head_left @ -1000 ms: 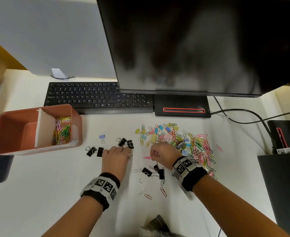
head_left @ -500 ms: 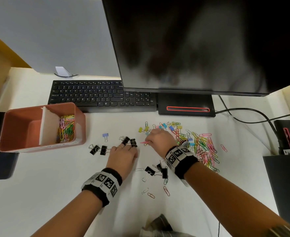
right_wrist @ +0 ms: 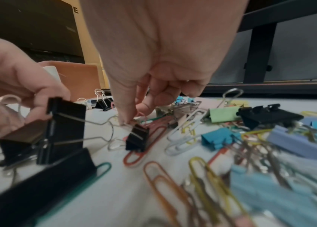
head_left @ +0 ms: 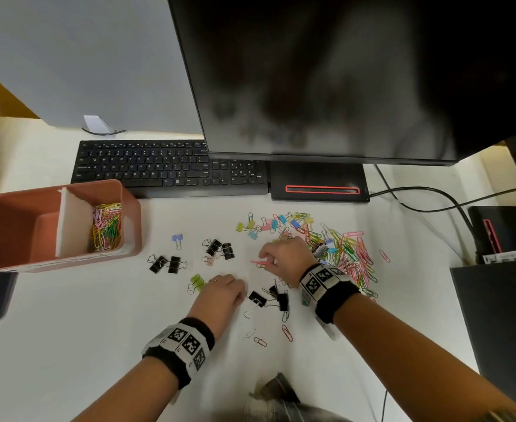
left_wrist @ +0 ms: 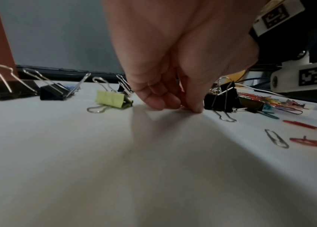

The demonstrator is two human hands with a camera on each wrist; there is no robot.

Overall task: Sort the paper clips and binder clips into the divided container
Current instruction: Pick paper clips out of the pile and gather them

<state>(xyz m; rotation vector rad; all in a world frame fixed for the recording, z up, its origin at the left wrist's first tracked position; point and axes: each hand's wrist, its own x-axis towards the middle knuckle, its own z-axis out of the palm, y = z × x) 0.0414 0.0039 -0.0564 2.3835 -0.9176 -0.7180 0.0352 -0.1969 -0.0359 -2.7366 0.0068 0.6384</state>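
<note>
Early stage: the container (head_left: 128, 214) holds paper clips in its right compartment only (left one bare); right hand (head_left: 284, 257) pinches a pink clip (head_left: 261, 262); left hand (head_left: 224, 292), fingertips curled onto the counter (head_left: 68, 330), grip unclear; binder clips (head_left: 220, 248) and the pile (head_left: 348, 254) lie right of the container.

Bare desk (head_left: 68, 345) is lying open along the near edge and toward the near-left corner, giving a clear approach to the container (head_left: 128, 220) at the left edge. Black binder clips (head_left: 168, 264) and a blue clip (head_left: 177, 239) are dotting the lane just right of it. The keyboard (head_left: 165, 167) and monitor (head_left: 342, 86) are walling off the far edge. The clip heap (head_left: 342, 248) is crowding the right side.
</note>
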